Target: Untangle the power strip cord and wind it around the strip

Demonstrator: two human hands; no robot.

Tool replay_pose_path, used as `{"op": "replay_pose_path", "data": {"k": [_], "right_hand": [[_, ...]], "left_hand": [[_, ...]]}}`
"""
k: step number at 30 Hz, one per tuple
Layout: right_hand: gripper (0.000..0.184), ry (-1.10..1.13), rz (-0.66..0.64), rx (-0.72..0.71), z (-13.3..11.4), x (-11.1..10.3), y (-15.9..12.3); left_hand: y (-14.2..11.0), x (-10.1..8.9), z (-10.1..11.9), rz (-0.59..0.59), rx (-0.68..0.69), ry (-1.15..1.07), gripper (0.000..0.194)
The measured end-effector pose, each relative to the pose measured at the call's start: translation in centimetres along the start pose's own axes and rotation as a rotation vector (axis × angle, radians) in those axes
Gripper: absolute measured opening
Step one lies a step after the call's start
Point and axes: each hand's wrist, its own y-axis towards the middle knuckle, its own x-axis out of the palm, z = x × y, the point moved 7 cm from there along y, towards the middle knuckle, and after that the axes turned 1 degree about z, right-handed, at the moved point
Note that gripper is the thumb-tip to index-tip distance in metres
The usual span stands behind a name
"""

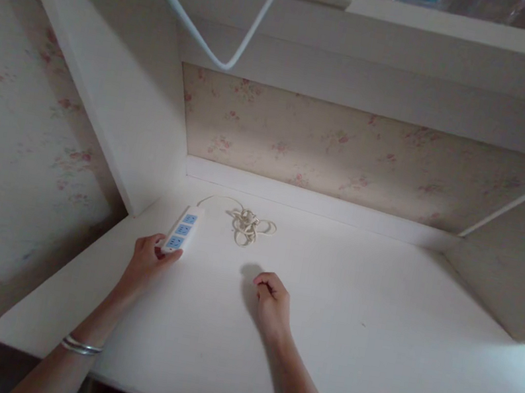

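A white power strip (190,229) with blue socket faces lies on the left part of the white desk (339,370). My left hand (150,259) grips its near end, thumb on the right side and fingers on the left. From the strip's far end a thin cable runs to a loose, tangled bundle of pale cord (248,224). My right hand (272,302) hovers over the desk in front of the bundle, fingers curled in. Its shadow falls just to the left, and nothing shows in it.
Floral wallpaper (301,143) backs the desk beneath a white overhead shelf (386,90). A white side panel (124,86) slants up at the left. A white cable loop (224,64) hangs down at the top. The desk's front left corner is rounded.
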Motion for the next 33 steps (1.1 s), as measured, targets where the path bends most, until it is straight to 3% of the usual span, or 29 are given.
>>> {"op": "replay_pose_path", "data": {"k": [4, 8, 11, 14, 17, 19, 25, 33], "right_hand": [[0.019, 0.131, -0.042, 0.069, 0.8, 0.3, 0.7], [0.030, 0.172, -0.031, 0.175, 1.0, 0.4, 0.8], [0.040, 0.094, 0.006, 0.215, 0.6, 0.5, 0.8], [0.037, -0.066, -0.007, 0.165, -0.1, 0.8, 0.8], [0.034, -0.162, -0.022, 0.150, -0.2, 0.8, 0.6], [0.032, -0.197, -0.025, 0.147, -0.2, 0.9, 0.7], [0.027, -0.266, -0.002, 0.149, -0.4, 1.6, 1.4], [0.032, -0.253, -0.082, 0.083, -0.9, 1.3, 1.1]], "left_hand": [[0.1, -0.3, 1.0, 0.112, 0.100, 0.140, 0.054], [-2.3, 0.5, 6.6, 0.228, 0.313, 0.295, 0.031], [-5.3, 4.1, 12.6, 0.082, 0.517, 0.094, 0.014], [-7.9, 8.7, 16.3, -0.163, 0.546, -0.059, 0.010], [-9.1, 12.0, 16.5, -0.384, 0.448, -0.142, 0.020], [-9.1, 13.0, 15.5, -0.476, 0.376, -0.212, 0.026], [-8.4, 13.9, 13.2, -0.641, 0.200, -0.419, 0.031], [-9.4, 14.3, 13.8, -0.721, 0.240, -0.472, 0.033]]}}
